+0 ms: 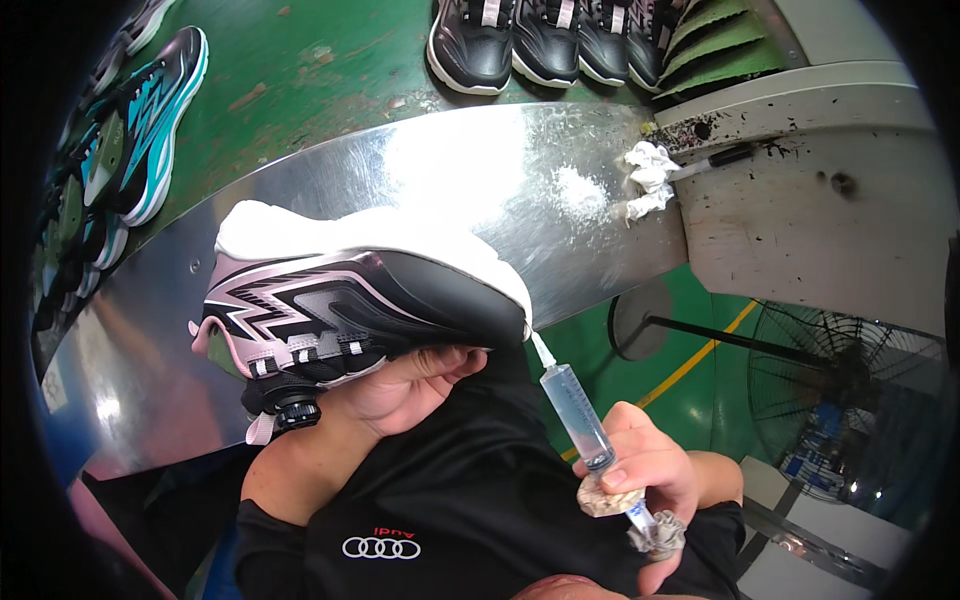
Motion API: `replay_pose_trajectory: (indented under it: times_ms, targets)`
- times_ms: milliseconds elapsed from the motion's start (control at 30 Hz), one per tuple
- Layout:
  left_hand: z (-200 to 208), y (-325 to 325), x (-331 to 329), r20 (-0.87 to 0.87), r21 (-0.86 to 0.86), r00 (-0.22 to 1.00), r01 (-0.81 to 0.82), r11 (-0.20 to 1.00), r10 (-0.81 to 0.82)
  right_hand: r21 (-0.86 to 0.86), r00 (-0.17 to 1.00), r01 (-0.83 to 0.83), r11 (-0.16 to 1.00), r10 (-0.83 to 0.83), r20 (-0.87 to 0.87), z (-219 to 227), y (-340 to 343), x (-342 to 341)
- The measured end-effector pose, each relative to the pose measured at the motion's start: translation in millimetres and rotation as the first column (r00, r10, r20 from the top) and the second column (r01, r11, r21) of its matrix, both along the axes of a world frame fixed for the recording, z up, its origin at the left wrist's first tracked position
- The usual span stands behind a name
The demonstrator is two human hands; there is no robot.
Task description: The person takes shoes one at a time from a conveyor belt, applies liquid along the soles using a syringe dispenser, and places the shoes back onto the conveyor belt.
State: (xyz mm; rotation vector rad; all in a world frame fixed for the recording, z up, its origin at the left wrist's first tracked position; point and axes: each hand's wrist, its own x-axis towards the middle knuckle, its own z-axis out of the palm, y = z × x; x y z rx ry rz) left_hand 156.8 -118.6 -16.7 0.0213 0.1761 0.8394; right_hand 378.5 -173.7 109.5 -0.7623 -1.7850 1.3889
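A black and pink sneaker (330, 300) with a thick white sole (330, 235) lies tipped over, sole uppermost, in my left hand (405, 390). The fingers of that hand wrap the upper from below, near the toe. My right hand (650, 465) grips a clear plastic syringe (580, 415) around its flange, with the thumb curled at the plunger end. Whitish wrapping (610, 497) covers the flange, and more is bunched at the plunger's end. The syringe's narrow white tip (541, 345) meets the toe, where sole and upper join. Clear liquid shows inside the barrel.
A curved shiny metal ledge (480, 150) runs beneath the sneaker. Crumpled white tissue (650, 175) and a black-capped pen (720, 160) lie at its right end. Black shoes (470, 50) line the far side; turquoise and black shoes (150, 130) stand left. A black fan (830, 390) is lower right.
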Motion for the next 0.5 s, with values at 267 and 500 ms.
replay_pose_trajectory:
  times_ms: [267,500]
  targets:
    - [-0.2,6.6,5.0,0.053,-0.023,0.999,-0.001,1.000,0.002,0.267,0.988,0.015,0.964,-0.055,0.142,-17.1,1.1,-14.3]
    - [10.6,11.2,6.4,0.122,0.030,0.992,-0.023,0.999,0.019,0.446,0.965,0.071,0.892,-0.174,0.195,-35.8,-0.8,-25.6]
